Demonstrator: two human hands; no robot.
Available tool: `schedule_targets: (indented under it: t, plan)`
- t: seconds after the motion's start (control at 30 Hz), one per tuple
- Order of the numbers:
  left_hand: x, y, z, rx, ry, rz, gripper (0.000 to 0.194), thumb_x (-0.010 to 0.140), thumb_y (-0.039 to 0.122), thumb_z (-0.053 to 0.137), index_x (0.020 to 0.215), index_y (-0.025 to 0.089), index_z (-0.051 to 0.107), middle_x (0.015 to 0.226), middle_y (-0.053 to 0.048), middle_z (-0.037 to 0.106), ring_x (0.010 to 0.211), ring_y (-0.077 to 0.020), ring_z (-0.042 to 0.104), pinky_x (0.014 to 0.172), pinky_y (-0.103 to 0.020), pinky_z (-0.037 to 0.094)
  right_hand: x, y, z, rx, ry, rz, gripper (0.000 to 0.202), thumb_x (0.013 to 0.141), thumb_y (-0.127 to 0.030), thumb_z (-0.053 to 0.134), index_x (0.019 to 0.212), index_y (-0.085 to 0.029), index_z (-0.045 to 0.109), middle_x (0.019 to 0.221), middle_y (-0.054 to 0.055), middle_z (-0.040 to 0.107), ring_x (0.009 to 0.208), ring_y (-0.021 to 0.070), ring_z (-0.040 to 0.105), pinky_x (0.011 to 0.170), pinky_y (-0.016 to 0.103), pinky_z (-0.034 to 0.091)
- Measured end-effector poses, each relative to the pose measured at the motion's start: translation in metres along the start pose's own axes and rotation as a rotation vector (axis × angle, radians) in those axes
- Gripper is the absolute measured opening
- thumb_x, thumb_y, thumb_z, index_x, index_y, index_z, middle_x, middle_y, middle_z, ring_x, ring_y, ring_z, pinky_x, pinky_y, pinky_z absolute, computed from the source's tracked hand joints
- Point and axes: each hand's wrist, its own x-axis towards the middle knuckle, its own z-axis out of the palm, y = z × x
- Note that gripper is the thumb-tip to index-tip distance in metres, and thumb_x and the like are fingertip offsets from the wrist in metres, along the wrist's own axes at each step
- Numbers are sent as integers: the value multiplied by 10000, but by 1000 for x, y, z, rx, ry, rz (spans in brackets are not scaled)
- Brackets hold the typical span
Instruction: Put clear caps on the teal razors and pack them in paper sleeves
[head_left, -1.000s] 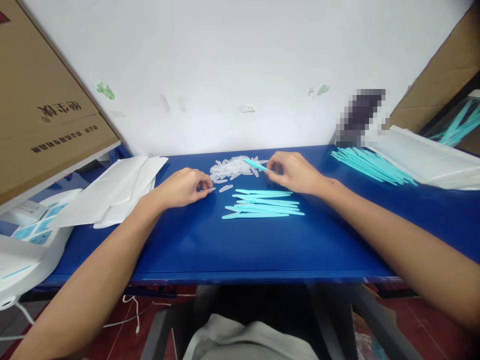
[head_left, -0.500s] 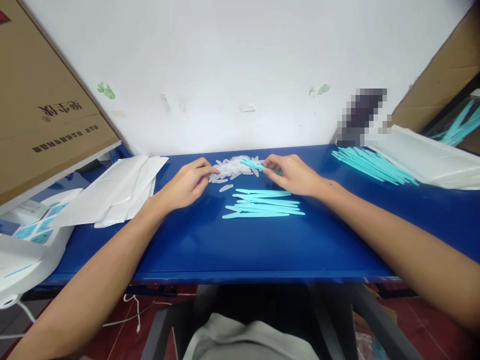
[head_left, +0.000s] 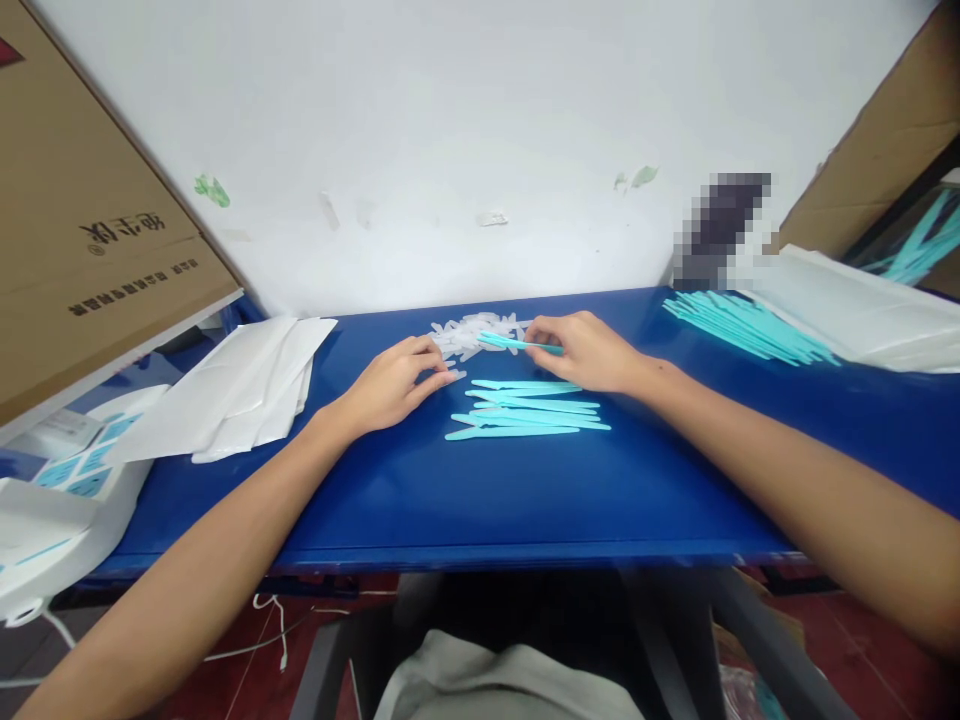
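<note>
My right hand [head_left: 577,350] pinches a thin turquoise stick [head_left: 502,342], whose left end lies over a heap of small translucent white pieces [head_left: 469,328]. Left of the heap, my left hand [head_left: 401,380] has thumb and fingertips together on one translucent piece [head_left: 457,375] at the heap's front left. Several turquoise sticks [head_left: 525,430] lie side by side on the blue table [head_left: 480,500], in front of both hands.
White plastic sheets or bags [head_left: 247,400] lie at the left, beside a white machine [head_left: 112,480] and a cardboard box [head_left: 97,200]. At the right are a pile of turquoise sticks [head_left: 750,328] and more white bags [head_left: 862,310]. A wall stands behind.
My left hand has moved right and slightly down, from the heap's left edge to the single piece in front, and has closed on it. My right hand has barely moved, still holding the stick.
</note>
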Motion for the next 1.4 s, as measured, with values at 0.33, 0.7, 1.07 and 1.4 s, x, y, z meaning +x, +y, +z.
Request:
schedule_targets:
  t: [0.33, 0.7, 1.07, 1.4]
  plan:
    - [1, -2, 4, 48, -80, -26, 432, 1060, 469, 439, 1129, 210, 778, 1238, -91, 725, 1144, -283, 632, 989, -451, 496, 1, 1, 0, -19, -22, -6, 248, 928, -339, 552, 1062, -206, 713, 944, 68, 772, 835, 240, 702, 750, 321, 439]
    - [2, -4, 8, -65, -59, 25, 340, 1026, 442, 538, 1093, 236, 800, 1181, -76, 741, 1098, -263, 662, 997, -426, 506, -1, -6, -4, 8, -99, -96, 273, 979, -350, 501, 1041, -210, 727, 921, 51, 762, 774, 209, 665, 738, 316, 430]
    - [4, 2, 10, -203, 54, -95, 248, 944, 421, 658, 919, 241, 828, 1008, -42, 800, 955, -230, 724, 888, -356, 546, -1, -5, 2, -25, -120, -85, 339, 978, -344, 502, 1174, -200, 738, 1115, 80, 783, 982, 271, 720, 821, 351, 486]
    - [4, 3, 11, -180, 96, -202, 204, 885, 392, 727, 930, 209, 804, 946, -42, 807, 888, -229, 734, 848, -345, 550, -1, -6, 2, -22, -137, -90, 324, 980, -339, 504, 1157, -199, 737, 1103, 79, 784, 982, 268, 721, 823, 354, 484]
